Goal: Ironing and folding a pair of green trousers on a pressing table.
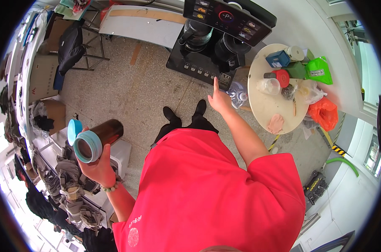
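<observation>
My left hand (99,167) is wrapped round a dark brown bottle (110,132) with a light-blue collar. Its mouth faces up toward me and the blue lid (74,129) hangs open beside it. The inside looks dark; I cannot tell how full it is. My right hand (220,101) holds nothing. Its index finger points out to the front edge of a black tea maker (199,63), at the right end of a row of buttons, while the other fingers curl in. A glass kettle (197,37) and a dark pot (229,48) stand on the machine under its raised display panel (227,17).
A round cream table (264,101) at right carries a red-lidded jar (281,78), boxes, a green pouch (318,70) and a red plastic bag (323,114). A large clear water bottle (237,97) stands below the machine. Racks of grey clothes (68,172) line the left; a folding chair (75,46) stands beyond.
</observation>
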### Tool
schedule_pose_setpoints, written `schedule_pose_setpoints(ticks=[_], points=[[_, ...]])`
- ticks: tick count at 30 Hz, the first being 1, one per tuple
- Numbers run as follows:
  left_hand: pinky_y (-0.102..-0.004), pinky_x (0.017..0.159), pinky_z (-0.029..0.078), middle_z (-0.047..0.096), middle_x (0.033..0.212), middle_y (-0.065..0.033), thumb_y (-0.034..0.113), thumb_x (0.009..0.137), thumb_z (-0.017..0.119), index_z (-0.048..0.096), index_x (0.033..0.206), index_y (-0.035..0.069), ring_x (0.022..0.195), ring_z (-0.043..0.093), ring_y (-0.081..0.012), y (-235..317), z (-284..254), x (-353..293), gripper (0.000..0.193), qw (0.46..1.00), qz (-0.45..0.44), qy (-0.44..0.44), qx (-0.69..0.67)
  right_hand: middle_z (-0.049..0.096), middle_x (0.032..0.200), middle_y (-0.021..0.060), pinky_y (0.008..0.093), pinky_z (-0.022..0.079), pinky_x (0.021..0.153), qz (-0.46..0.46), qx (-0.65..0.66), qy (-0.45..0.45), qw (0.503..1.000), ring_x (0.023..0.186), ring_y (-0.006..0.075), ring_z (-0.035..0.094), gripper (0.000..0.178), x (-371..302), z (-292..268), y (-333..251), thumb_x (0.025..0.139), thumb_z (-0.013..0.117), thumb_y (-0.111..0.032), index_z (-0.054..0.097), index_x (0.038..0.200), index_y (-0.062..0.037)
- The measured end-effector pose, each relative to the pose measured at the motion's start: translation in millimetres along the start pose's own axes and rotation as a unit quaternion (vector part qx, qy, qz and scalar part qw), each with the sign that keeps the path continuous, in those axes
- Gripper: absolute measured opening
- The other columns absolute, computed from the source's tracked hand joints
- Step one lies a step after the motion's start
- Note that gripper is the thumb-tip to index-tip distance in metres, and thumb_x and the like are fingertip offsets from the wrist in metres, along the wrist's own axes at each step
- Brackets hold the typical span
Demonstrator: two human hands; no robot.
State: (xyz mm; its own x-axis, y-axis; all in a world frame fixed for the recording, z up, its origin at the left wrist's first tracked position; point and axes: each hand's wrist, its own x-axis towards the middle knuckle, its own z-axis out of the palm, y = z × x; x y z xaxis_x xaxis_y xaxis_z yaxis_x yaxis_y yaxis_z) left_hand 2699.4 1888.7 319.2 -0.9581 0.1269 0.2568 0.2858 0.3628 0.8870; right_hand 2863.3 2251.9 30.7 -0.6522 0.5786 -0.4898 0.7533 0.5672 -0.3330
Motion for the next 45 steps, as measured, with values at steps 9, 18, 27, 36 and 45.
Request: schedule_pose_setpoints(ticks=[9,18,27,36,45], points=[[-0.0467,0.117,0.041,0.061,0.142,-0.0237,-0.013,0.067,0.078,0.052,0.142,-0.008,0.135,0.056,-0.0336,6,-6,-1,0.079,1.000,0.005,-0.010,0.010,0.073,0.113,0.0262,0.0508,0.057,0.089,-0.030,-0.085,0.041,0.995,0.103,0.0411,0.072,0.099,25,33,-3,0.091,0.065,-0.027,0.005,0.165,0.0000],[-0.0475,0.118,0.041,0.061,0.141,-0.0254,-0.011,0.067,0.079,0.050,0.143,-0.010,0.136,0.055,-0.0351,6,-2,1,0.081,1.000,-0.022,0.004,0.004,0.059,0.139,0.0319,0.0515,0.056,0.096,-0.089,-0.092,0.060,0.990,0.116,0.0442,0.066,0.096,44,39,-20,0.093,0.064,-0.027,0.006,0.164,0.0028],[-0.0476,0.117,0.041,0.060,0.142,-0.0261,-0.014,0.067,0.077,0.051,0.142,-0.010,0.135,0.056,-0.0349,4,-4,6,0.079,1.000,0.005,-0.011,0.016,0.035,0.159,0.0338,0.0492,0.044,0.114,-0.081,-0.031,0.070,0.994,0.144,0.0486,0.041,0.097,35,35,-28,0.092,0.066,-0.028,0.008,0.164,0.0030],[-0.0464,0.117,0.041,0.061,0.141,-0.0243,-0.015,0.066,0.076,0.051,0.142,-0.009,0.135,0.056,-0.0345,6,3,10,0.080,1.000,-0.002,-0.008,-0.005,0.059,0.139,0.0321,0.0506,0.058,0.092,-0.131,-0.095,0.229,0.960,0.114,0.0434,0.068,0.095,40,48,-27,0.090,0.064,-0.022,0.010,0.162,0.0071],[-0.0461,0.108,0.053,0.059,0.143,-0.0251,-0.016,0.075,0.074,0.046,0.149,-0.007,0.130,0.059,-0.0338,-1,-2,14,0.080,0.998,0.035,-0.039,0.030,0.052,0.149,0.0256,0.0479,0.061,0.074,-0.123,-0.080,0.177,0.973,0.096,0.0330,0.074,0.083,41,47,-28,0.089,0.066,-0.022,0.028,0.159,0.0022]])
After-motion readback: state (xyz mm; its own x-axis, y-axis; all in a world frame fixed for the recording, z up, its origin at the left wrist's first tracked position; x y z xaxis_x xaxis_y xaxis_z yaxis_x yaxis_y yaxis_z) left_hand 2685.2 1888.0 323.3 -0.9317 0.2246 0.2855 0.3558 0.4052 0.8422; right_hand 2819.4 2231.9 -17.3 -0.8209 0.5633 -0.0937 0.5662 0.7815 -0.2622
